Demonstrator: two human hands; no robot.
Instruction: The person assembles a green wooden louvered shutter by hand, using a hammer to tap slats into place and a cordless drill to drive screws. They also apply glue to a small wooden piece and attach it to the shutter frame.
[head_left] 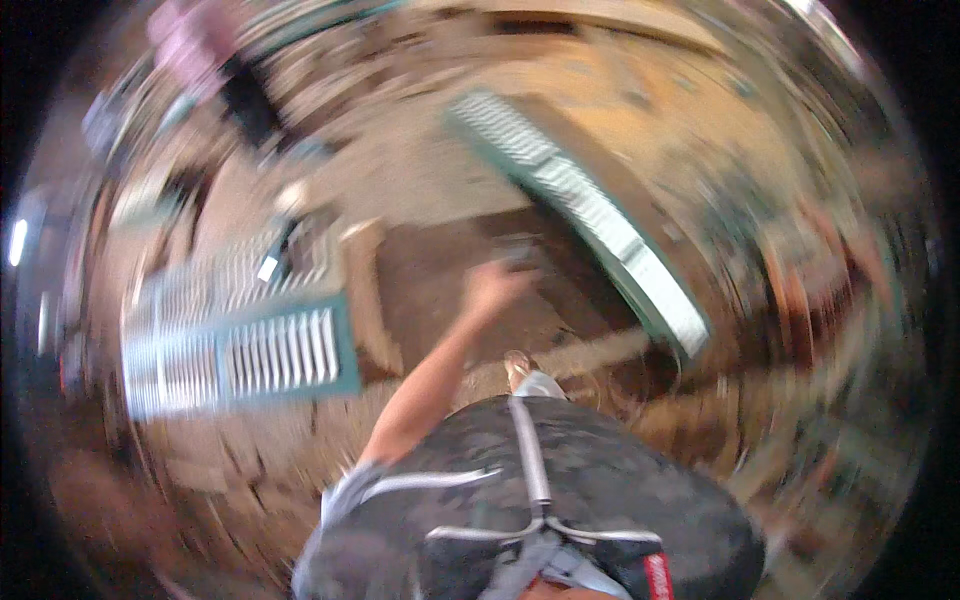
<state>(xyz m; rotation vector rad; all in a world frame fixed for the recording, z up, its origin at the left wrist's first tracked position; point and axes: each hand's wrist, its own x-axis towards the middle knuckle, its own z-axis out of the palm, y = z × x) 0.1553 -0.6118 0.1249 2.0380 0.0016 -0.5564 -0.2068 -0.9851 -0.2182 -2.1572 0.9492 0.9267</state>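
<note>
My left hand [495, 287] reaches forward over a dark brown surface [430, 265], its fingers smeared by motion but looking closed. A small grey thing shows at the fingertips, too blurred to name. To the right of the hand, a long green tray [655, 325] slants away, carrying rows of white pieces [590, 205]. At the left lies a teal board [345, 340] with rows of pale, narrow strips [285, 350]. A dark object with a white end [269, 267] rests on the strips at its far side. My right hand is out of the picture.
A tan wooden-looking block [368, 300] stands between the board and the brown surface. Yellowish material [650, 80] spreads at the far right. A person in pink [190, 45] is at the far left. Reddish shapes [820, 270] blur at the right.
</note>
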